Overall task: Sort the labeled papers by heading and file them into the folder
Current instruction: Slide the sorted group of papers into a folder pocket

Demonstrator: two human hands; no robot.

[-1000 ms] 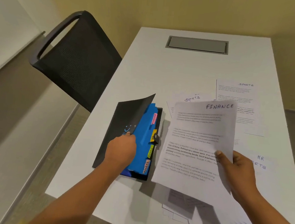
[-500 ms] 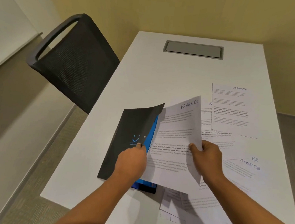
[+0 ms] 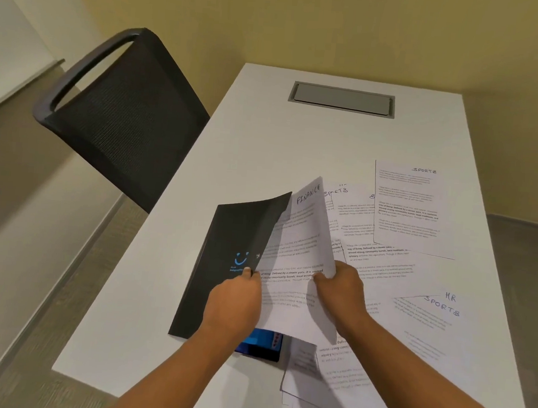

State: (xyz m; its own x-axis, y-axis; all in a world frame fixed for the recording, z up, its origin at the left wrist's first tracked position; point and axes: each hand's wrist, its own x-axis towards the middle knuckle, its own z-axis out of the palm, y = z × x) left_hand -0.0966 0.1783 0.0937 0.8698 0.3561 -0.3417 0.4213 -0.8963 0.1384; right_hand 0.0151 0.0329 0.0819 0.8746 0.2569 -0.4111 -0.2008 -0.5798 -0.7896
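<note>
A black folder (image 3: 224,264) with a blue smiley logo lies on the white table (image 3: 265,158), its front cover lifted. My left hand (image 3: 237,301) grips the cover's free edge. A sheet headed FINANCE (image 3: 296,248) is slid partway under the cover, over the blue dividers (image 3: 261,340), which show only at the folder's near end. My right hand (image 3: 341,293) pinches the sheet's right edge. Loose sheets lie to the right: one headed SPORTS (image 3: 409,208) at the back, one marked HR and SPORTS (image 3: 436,313) nearer me.
A black mesh chair (image 3: 116,117) stands at the table's left side. A grey cable hatch (image 3: 342,99) is set into the far end of the table. More printed sheets (image 3: 314,387) overlap near the front edge, right of the folder.
My right hand has carried the FINANCE sheet left from above the loose papers into the open folder. The sheet now covers the dividers and tabs. My left hand keeps the cover lifted.
</note>
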